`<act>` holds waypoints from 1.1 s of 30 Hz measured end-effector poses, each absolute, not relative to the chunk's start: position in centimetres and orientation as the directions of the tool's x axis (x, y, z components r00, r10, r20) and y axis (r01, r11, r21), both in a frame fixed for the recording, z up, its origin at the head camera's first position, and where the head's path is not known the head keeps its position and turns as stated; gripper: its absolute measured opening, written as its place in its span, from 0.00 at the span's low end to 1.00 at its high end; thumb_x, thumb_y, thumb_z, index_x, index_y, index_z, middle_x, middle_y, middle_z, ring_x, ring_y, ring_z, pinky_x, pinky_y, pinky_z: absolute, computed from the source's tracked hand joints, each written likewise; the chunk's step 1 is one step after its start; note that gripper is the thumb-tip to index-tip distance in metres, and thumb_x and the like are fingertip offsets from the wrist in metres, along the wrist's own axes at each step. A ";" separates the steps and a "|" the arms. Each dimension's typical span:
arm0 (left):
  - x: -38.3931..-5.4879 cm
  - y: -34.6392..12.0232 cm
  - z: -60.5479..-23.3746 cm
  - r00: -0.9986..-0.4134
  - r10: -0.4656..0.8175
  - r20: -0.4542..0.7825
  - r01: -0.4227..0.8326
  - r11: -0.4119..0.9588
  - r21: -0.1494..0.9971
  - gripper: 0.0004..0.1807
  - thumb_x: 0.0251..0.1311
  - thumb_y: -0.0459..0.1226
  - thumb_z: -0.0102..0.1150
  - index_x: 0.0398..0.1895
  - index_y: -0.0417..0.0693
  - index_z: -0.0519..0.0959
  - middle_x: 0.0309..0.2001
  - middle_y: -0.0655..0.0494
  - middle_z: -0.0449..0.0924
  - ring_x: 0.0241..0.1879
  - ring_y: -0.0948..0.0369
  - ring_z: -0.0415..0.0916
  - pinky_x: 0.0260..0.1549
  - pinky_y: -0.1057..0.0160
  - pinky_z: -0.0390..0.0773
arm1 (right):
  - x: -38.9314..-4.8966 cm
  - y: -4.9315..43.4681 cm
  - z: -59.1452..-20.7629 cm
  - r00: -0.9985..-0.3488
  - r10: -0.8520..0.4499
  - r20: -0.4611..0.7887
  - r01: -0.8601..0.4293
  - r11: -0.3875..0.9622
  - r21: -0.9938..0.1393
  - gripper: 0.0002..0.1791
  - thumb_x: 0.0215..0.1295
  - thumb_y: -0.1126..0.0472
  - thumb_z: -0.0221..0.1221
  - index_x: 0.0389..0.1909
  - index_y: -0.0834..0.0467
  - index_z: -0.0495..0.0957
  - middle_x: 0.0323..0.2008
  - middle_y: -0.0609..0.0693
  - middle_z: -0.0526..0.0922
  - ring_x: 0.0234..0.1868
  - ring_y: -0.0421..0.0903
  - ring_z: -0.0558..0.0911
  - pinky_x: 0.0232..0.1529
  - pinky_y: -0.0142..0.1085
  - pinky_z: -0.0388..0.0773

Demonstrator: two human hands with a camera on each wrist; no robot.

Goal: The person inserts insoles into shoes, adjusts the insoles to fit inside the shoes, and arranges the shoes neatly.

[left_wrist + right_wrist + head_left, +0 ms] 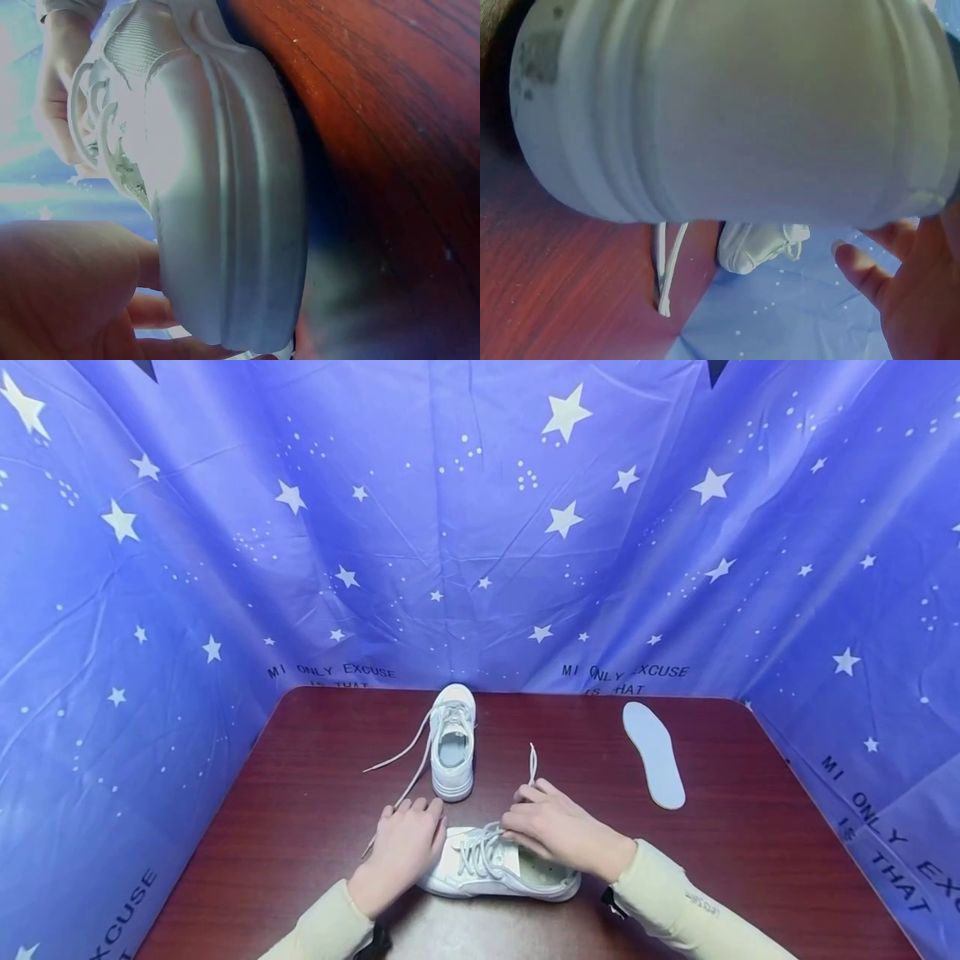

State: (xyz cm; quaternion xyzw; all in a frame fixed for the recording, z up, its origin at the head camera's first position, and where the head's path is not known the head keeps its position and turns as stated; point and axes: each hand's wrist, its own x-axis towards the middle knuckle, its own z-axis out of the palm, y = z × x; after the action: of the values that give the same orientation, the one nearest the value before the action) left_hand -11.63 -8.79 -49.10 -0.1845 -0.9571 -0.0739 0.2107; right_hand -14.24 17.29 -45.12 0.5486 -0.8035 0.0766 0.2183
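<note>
White shoe [491, 887]: L hand [405, 845] clamped round toe [240, 292], partly hidden; R hand [561, 828] nr laces [477, 853], grip obscured, can't tell.

Left hand [401, 847]: is being held back upward, fingers bent. Right hand [562, 827]: is being held likewise, fingers curled. Forearms [675, 897]: are being angled inward.

Got a white shoe [495, 864] bottom centre, red-brown woodgrain bench [300, 814], blue backdrop [450, 527] up top with white stars [566, 414].
</note>
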 end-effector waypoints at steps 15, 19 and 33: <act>-12.0 -8.5 -48.4 -0.767 0.376 0.519 0.457 0.889 0.032 0.09 0.57 0.41 0.69 0.32 0.46 0.81 0.28 0.51 0.82 0.28 0.51 0.80 0.22 0.54 0.72 | -14.6 20.6 -44.5 -0.512 -0.750 0.418 -0.846 0.524 -0.096 0.06 0.63 0.56 0.70 0.31 0.45 0.81 0.27 0.35 0.76 0.33 0.37 0.72 0.36 0.34 0.67; -12.2 -8.4 -48.4 -0.713 0.425 0.558 0.523 0.852 0.020 0.09 0.57 0.42 0.69 0.32 0.47 0.79 0.27 0.52 0.81 0.27 0.52 0.79 0.22 0.54 0.73 | -13.8 22.1 -44.0 -0.588 -0.719 0.370 -0.798 0.591 -0.119 0.10 0.61 0.53 0.71 0.27 0.44 0.77 0.21 0.35 0.70 0.27 0.34 0.66 0.32 0.32 0.64; -13.8 -5.8 -46.6 -0.317 0.700 0.641 0.928 0.367 0.058 0.16 0.59 0.34 0.72 0.50 0.48 0.83 0.41 0.59 0.81 0.39 0.63 0.80 0.44 0.67 0.81 | -12.5 23.3 -44.6 -0.711 -0.678 0.189 -0.693 0.627 -0.357 0.14 0.59 0.60 0.68 0.31 0.45 0.70 0.19 0.29 0.64 0.19 0.26 0.61 0.20 0.25 0.59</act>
State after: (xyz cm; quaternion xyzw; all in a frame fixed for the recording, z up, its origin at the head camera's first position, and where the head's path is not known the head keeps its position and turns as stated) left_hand -13.85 -5.81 -46.62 -0.5200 -0.7826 -0.2144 0.2668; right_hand -12.51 23.27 -44.58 0.3800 -0.9016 0.2057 0.0184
